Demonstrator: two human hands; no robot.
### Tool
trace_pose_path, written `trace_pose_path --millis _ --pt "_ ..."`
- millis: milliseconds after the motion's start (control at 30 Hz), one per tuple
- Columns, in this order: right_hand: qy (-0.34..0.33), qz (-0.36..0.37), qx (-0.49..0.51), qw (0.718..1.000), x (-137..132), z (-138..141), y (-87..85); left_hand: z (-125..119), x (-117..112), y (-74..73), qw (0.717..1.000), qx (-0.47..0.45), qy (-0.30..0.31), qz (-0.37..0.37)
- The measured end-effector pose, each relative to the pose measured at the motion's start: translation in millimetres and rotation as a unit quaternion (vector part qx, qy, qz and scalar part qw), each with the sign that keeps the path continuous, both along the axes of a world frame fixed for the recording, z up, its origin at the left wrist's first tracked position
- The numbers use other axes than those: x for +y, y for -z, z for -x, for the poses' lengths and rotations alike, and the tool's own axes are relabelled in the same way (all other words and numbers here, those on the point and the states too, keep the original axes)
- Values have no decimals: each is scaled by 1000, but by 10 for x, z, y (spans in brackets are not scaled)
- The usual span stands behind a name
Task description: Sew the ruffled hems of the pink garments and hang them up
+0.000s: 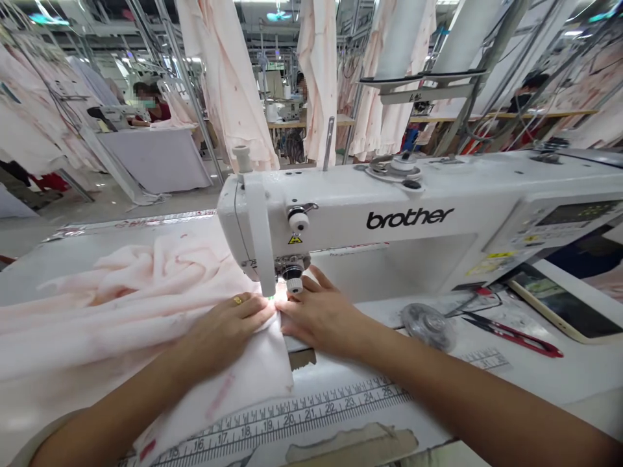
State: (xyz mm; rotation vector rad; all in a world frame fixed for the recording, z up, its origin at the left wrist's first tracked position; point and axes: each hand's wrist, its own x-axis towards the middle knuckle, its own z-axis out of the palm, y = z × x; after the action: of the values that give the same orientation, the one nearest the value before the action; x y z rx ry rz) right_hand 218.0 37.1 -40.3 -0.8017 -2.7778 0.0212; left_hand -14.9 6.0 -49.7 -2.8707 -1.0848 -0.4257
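Observation:
A white sewing machine (311,194) stands in front of me, its needle area lit and partly covered by my fingers. Pale pink fabric (253,370) with faint reddish marks lies under and left of the machine head. My left hand (238,321), with a yellow ring, rests flat on the fabric, fingers stretched toward the needle. On the other side, my right hand (321,311) pinches the fabric's edge close to the needle. Its upper fingers spread behind the presser area, and its fingertips are partly hidden by the machine head.
Red-handled thread snips (520,334), a clear round bobbin case (428,326) and a phone (564,301) lie at the right. A printed ruler (311,410) runs along the front. Thread cones (403,45) stand above. Hanging garments (233,84) and people at other machines are behind.

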Motion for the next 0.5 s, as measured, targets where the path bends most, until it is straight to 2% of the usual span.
trace_pose_path --millis 200,333,400,500 --pt "-4 2 24 1000 41 -72 59 98 125 -17 999 32 1 7" --pt "-75 -14 52 996 57 -117 17 30 78 -92 998 58 -16 20" --pt "-124 -20 54 991 37 -131 -23 -30 -6 -105 997 68 -26 -20" --pt "-193 -35 39 980 -23 -133 -65 -70 -168 -112 985 101 -54 -131"
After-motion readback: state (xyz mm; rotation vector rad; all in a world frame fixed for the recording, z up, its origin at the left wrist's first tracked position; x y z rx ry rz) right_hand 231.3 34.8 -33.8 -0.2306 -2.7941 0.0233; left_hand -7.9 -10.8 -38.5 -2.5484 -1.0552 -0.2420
